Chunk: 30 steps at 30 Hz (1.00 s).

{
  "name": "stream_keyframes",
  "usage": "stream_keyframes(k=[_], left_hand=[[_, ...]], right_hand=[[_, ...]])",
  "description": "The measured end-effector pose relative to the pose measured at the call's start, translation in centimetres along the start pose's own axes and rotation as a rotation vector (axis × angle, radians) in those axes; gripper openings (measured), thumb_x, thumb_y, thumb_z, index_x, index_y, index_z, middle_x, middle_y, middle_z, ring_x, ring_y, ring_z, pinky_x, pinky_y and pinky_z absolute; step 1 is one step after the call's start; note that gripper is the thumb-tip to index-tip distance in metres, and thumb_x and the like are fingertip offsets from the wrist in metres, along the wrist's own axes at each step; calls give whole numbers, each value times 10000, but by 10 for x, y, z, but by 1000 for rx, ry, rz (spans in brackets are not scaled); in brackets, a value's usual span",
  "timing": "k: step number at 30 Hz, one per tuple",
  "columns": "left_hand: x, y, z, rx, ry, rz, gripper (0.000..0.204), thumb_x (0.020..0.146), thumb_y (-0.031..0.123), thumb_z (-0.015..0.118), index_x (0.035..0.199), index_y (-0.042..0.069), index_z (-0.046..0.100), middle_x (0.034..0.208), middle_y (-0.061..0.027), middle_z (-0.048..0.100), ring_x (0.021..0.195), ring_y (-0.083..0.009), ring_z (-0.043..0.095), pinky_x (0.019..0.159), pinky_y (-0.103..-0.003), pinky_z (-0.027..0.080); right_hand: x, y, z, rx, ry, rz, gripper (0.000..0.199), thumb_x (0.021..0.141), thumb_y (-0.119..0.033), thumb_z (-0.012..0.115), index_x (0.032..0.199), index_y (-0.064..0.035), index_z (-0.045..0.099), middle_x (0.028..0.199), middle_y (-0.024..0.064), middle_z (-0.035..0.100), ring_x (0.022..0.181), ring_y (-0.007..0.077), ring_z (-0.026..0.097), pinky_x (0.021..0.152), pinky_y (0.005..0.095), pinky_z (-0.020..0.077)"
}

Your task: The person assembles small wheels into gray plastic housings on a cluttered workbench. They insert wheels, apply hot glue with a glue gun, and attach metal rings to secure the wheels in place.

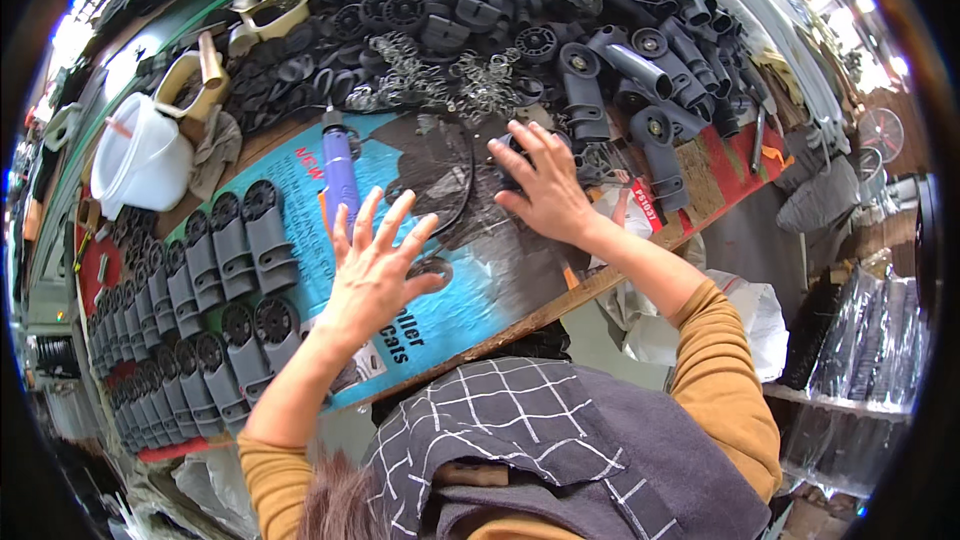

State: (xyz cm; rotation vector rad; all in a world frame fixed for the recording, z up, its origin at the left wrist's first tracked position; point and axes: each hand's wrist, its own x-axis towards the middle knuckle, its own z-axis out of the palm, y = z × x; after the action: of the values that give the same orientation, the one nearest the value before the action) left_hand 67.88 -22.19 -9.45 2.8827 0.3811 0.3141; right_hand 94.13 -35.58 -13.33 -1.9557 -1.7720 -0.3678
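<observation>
step: likely picking next part | left hand [375, 265] spread, empty above tabletop [480, 290] | right hand [545, 185] fingers apart, touching black plastic part [515, 155] | next: firm grasp needed

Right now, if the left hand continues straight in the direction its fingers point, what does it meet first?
Probably the purple tool lying on the blue board, just beyond the spread fingertips of the left hand. Height above the board is unclear, so the hand might pass over it toward the pile of metal springs.

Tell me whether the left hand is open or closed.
Open. The left hand has its fingers spread wide above the blue board, gripping nothing.
</observation>
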Motion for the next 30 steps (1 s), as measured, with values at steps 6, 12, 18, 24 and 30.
stream_keyframes(k=[6, 12, 18, 24, 30], left_hand=[[37, -73, 26, 304, 94, 121, 653, 698, 382, 779, 1304, 274, 562, 1492, -4, 328, 1423, -289, 207, 1096, -669, 197], [35, -126, -13, 328, 175, -161, 754, 720, 302, 796, 1392, 267, 455, 1476, -49, 333, 1408, -304, 245, 1140, -573, 209], [4, -134, -48, 43, 264, -275, 501, 788, 191, 750, 1244, 58, 590, 1356, -175, 476, 1295, -360, 407, 1102, -436, 326], [59, -197, -75, -196, 582, -274, 184, 832, 53, 656, 1012, 27, 634, 1021, -148, 618, 976, -291, 597, 869, -403, 483], [106, -402, -83, 259, 456, -570, 204, 863, 175, 587, 973, 51, 705, 943, -162, 707, 912, -316, 678, 820, -413, 518]], right_hand=[[31, 0, 46, 156, -24, -20, 543, 813, -128, 685, 1324, -217, 522, 1480, 100, 331, 1365, 391, 276, 1112, 503, 299], [102, -12, 87, 156, 86, -162, 418, 825, -72, 642, 1227, -182, 612, 1414, 106, 410, 1321, 381, 335, 1098, 480, 327], [96, -30, 64, 267, 88, -116, 514, 834, -181, 687, 1315, -103, 522, 1433, 139, 422, 1344, 374, 355, 1121, 487, 270], [62, -47, 41, 368, 69, -22, 338, 795, -74, 676, 1126, -51, 608, 1247, 167, 525, 1159, 359, 471, 991, 452, 388], [33, -53, 15, 313, 98, -4, 296, 780, -55, 675, 1073, -63, 637, 1201, 142, 551, 1095, 341, 521, 949, 446, 419]])
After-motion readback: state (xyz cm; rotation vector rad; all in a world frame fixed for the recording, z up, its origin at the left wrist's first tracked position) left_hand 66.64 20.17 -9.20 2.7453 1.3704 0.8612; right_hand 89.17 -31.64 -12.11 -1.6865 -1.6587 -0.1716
